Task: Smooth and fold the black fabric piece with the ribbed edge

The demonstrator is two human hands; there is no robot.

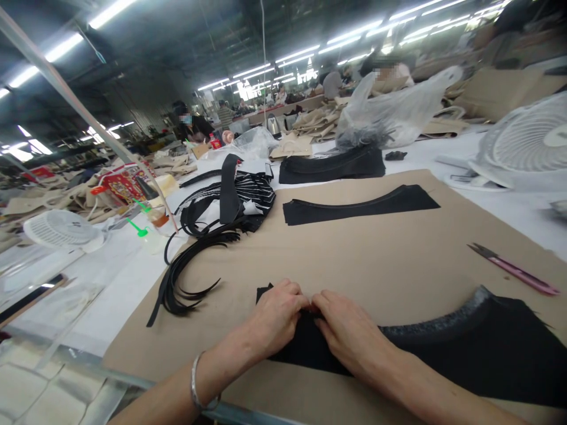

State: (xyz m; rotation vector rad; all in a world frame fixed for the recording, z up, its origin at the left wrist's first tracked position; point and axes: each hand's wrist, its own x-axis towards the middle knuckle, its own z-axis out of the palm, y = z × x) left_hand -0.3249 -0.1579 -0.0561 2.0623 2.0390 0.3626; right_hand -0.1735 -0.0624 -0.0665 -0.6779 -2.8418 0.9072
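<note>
Over there, the left hand (280, 311) and right hand (348, 321) pinch a long, curved black fabric panel (473, 351) — fingertips close together.

Beyond the fingers (290, 289), far off to the right, I see a white fan (525, 144) on the white surface (527, 215). A cloudy plastic bag (410, 112) sits farther ahead, slightly right of them. Ahead and well to their left is another white fan (59, 229), with a green-tipped bottle (152, 242) nearer them and a red patterned bag (121, 183) behind. A metal kettle (273, 127) stands much deeper ahead; left of it is a person in dark clothes (201, 128). Tube lights (349, 35) glow high above and beyond.
</note>
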